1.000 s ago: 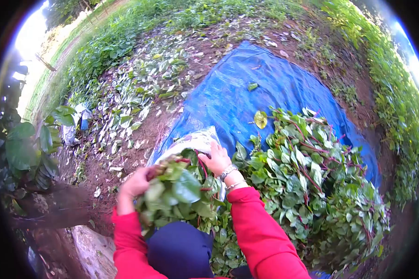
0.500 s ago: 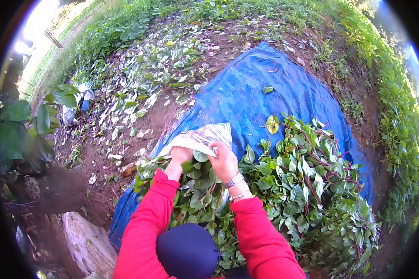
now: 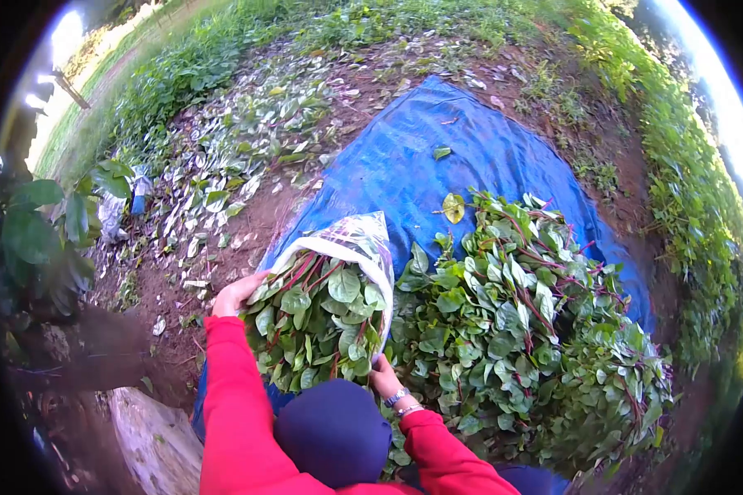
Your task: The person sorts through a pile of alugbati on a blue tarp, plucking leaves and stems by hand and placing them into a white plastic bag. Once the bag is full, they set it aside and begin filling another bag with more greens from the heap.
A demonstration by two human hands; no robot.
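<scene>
Two bare hands in red sleeves are at a white sack [image 3: 376, 264] with printed sides, near the centre of your view. Its mouth gapes towards you, packed with a bundle of leafy stems [image 3: 318, 309], green leaves on reddish stalks, the leaves spilling out on the near side.

Your left hand [image 3: 238, 295] is curved against the left side of the bundle, by the sack's rim; its fingertips are hidden, so how far it is closed, and whether it grips anything, cannot be told. Your right hand [image 3: 384, 380], wearing a metal watch [image 3: 397, 398] and a bracelet [image 3: 410, 410], has its fingers closed on the near right edge of the sack.

The sack lies on a blue tarp [image 3: 462, 136]. Just to its right is a large heap of similar leafy stems [image 3: 504, 322]. Beyond the heap, a yellowish leaf [image 3: 453, 208] and a small green leaf [image 3: 442, 153] lie on the tarp. Fallen leaves [image 3: 248, 132] litter the soil at far left, and a pale log [image 3: 153, 437] sits near left. Your dark blue headwear [image 3: 333, 433] shows at the near edge.
</scene>
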